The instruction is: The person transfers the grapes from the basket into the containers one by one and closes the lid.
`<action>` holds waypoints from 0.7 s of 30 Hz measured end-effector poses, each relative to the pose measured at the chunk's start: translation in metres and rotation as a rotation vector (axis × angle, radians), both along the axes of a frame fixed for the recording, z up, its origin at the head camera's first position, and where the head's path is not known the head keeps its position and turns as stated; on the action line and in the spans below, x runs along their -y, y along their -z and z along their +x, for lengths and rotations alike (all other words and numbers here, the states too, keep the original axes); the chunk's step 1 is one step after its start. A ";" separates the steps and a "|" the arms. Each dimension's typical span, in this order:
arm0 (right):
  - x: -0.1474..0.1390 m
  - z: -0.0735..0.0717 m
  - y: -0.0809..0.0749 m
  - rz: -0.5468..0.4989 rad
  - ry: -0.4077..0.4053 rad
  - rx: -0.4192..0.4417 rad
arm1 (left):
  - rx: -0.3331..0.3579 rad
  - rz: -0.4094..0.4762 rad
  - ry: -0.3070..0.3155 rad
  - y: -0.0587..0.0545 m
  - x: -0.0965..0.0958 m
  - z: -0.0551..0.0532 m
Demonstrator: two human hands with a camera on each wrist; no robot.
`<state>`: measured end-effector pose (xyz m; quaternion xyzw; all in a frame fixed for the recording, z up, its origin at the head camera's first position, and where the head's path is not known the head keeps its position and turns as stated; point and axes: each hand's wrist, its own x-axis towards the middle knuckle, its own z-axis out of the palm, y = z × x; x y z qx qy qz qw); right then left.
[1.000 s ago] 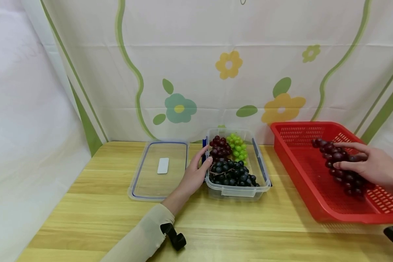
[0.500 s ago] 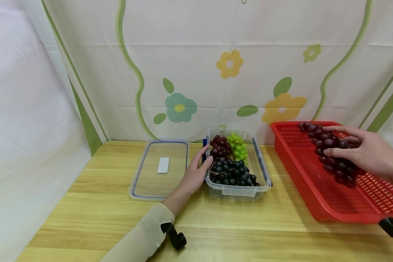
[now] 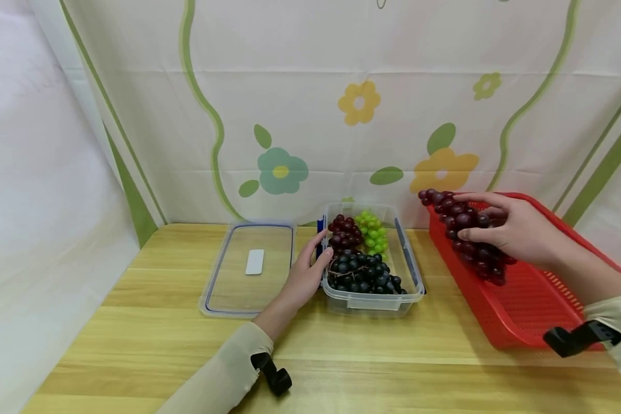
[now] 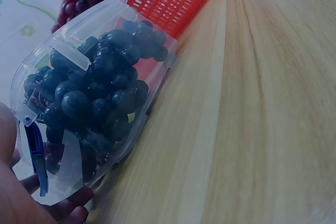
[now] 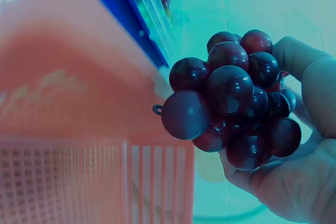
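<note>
As only the right wrist view shows, held grapes (image 5: 233, 95) carry a loop (image 5: 155, 108).

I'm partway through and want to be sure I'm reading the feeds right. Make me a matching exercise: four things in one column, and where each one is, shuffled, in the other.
Things
1. clear lid
2. green grapes
3. large red bunch
4. left hand

Places
A. gripped by the right hand
B. flat on the table
C. touching the left side of the clear container
D. inside the clear container, beside the small red bunch

Right pairs: 1-B, 2-D, 3-A, 4-C
</note>
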<state>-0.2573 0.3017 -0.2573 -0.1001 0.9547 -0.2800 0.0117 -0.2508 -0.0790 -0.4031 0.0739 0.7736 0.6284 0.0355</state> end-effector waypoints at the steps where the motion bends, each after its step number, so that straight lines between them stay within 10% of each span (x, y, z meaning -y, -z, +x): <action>1: 0.006 -0.001 0.001 -0.008 -0.015 0.002 | 0.003 -0.001 -0.001 0.000 0.000 0.000; 21: 0.095 -0.025 0.004 -0.171 -0.187 0.098 | 0.005 -0.011 0.003 -0.001 -0.001 -0.002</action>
